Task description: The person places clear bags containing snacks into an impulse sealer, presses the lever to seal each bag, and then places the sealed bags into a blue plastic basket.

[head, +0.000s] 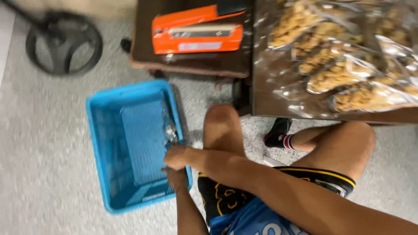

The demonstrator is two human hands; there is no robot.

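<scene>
Blue perforated plastic basket (130, 148) sits on the speckled grey floor (39, 152) at about nine o'clock from the seated person's knees, and apart from one crinkled clear packet (169, 129) lying against its three-o'clock wall it looks bare. Both hands meet at that wall's rim: the left hand (175, 177) below, the right hand (177, 156) just above it, fingers curled, though motion blur hides whether they grip the packet or only the rim. Further right, at one o'clock, an orange heat sealer (198, 30) rests on a dark brown desk (191, 63), and many clear bags of golden-brown snacks (339, 56) lie beside it, none yet in the basket.
</scene>
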